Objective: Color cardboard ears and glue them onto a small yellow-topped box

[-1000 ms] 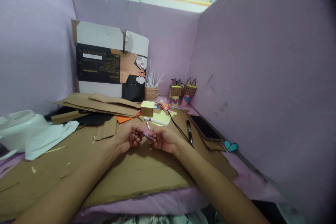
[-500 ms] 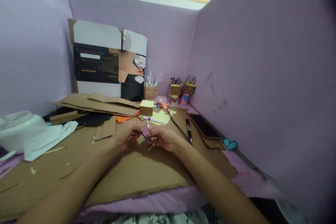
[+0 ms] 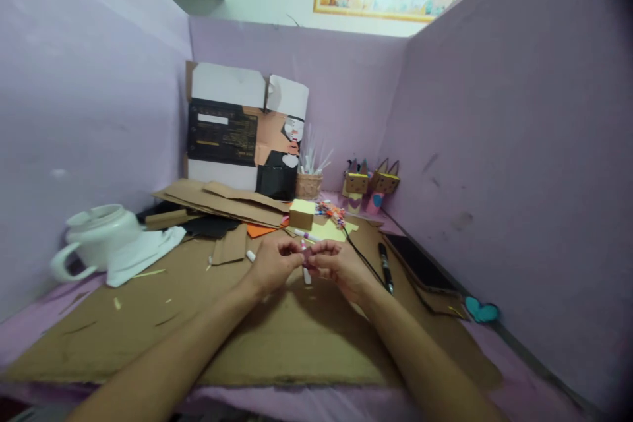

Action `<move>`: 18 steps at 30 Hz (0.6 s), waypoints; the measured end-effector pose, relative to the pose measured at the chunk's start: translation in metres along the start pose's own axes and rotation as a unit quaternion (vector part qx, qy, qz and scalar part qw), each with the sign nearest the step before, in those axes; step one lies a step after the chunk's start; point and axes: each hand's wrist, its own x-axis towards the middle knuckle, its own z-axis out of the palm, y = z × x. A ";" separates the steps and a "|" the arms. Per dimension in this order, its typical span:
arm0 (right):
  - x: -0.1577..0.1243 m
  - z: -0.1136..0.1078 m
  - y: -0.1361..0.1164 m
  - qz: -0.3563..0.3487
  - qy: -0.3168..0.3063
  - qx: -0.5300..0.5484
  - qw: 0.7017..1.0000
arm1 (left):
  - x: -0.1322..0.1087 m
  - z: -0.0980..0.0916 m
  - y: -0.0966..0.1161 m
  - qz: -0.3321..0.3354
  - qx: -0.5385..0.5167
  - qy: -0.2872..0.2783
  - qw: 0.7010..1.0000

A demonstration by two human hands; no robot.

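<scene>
Between my two hands is a small purple piece, perhaps paper or card point(image 3: 307, 256), pinched at both sides. My left hand point(image 3: 274, 267) grips its left edge with thumb and fingers. On the opposite edge, the fingertips of my right hand point(image 3: 339, 267) are closed. A white marker point(image 3: 307, 275) lies on the cardboard just under the piece, partly hidden by it. Beyond my hands stands a small cardboard box with a yellow top point(image 3: 301, 215). Another white and purple marker point(image 3: 307, 236) rests in front of that box.
A cardboard sheet point(image 3: 291, 349) covers the table. To the left are a white teapot point(image 3: 101, 237) and a white cloth point(image 3: 148, 254). On the right lie a black pen point(image 3: 386, 267), a phone point(image 3: 420, 262) and a teal heart point(image 3: 482, 310). Cardboard figures point(image 3: 357, 184) stand behind.
The head view has shifted, so the scene sits further right and lower. Both hands keep the purple piece, which now shows at a different angle, and more of the marker beneath it is visible.
</scene>
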 end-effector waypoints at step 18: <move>0.026 -0.046 -0.023 -0.192 0.242 0.128 0.942 | 0.036 -0.084 0.011 -0.111 -0.116 0.248 0.955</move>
